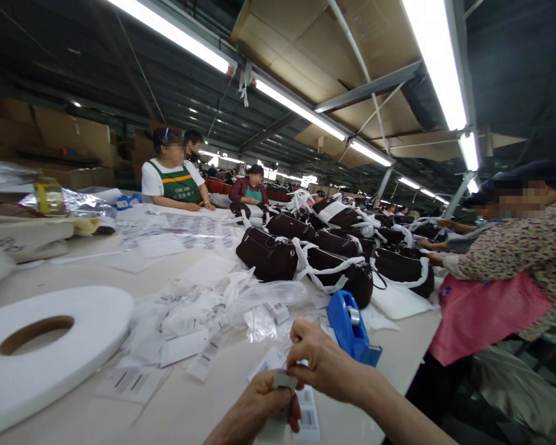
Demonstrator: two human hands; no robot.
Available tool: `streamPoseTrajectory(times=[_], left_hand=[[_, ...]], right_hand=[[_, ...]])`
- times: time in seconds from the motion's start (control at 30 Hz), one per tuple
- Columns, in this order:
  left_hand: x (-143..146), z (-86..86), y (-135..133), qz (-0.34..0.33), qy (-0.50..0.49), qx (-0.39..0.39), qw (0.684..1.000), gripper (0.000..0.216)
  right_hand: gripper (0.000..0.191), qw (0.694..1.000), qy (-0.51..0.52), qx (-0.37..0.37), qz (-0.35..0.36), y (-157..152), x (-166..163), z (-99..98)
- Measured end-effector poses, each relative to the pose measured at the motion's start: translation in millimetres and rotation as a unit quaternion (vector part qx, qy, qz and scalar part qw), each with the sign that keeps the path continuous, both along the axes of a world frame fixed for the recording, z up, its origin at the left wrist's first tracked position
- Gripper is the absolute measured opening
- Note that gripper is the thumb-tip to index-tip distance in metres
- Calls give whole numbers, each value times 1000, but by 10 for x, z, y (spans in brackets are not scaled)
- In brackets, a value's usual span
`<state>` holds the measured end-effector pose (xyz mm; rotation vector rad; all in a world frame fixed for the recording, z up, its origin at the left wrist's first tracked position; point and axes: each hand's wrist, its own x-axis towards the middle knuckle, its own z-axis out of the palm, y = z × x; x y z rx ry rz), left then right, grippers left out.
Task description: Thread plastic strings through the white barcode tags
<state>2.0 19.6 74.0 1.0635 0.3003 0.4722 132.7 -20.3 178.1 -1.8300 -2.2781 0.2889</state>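
Near the table's front edge, my left hand [264,402] grips a small pale tag [285,380] between thumb and fingers. My right hand [324,361] is closed in a pinch at the tag's upper corner; what lies between its fingertips is too small to make out. A strip of barcode labels [309,414] shows just under and beside my hands. Right behind my right hand stands a blue tape dispenser [347,324]. Loose barcode tags [185,346] and clear plastic bags [271,293] lie scattered to the left and beyond.
A large white roll [97,321] lies at left. Dark handbags [269,253] with white-wrapped handles are piled beyond the dispenser. A co-worker in a patterned top [500,247] reaches in from the right. Another in a green apron [178,185] stands across the table [162,408].
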Motion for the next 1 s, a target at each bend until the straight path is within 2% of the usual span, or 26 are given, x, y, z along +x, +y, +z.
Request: streamPoseTrajectory(times=[0.17,0.3,0.4,0.53,1.0], left_hand=[[-135,150,13,-44,0,9,999,33],[-178,132,36,-108,-14,-86,990,51],[-145,55,17,-139,3,-151,979,39],[-58,-65,-45,-134,12,-164,977,25],[87,-280,-145,-82,-65,-189,976,26]], right_hand=[[10,998,51,-7,24,-33,70,7],[8,995,84,-20,53,-93,132,71],[6,992,109,-22,65,-132,160,100],[6,989,130,-19,72,-167,172,108],[9,975,205,-13,88,-229,252,143]])
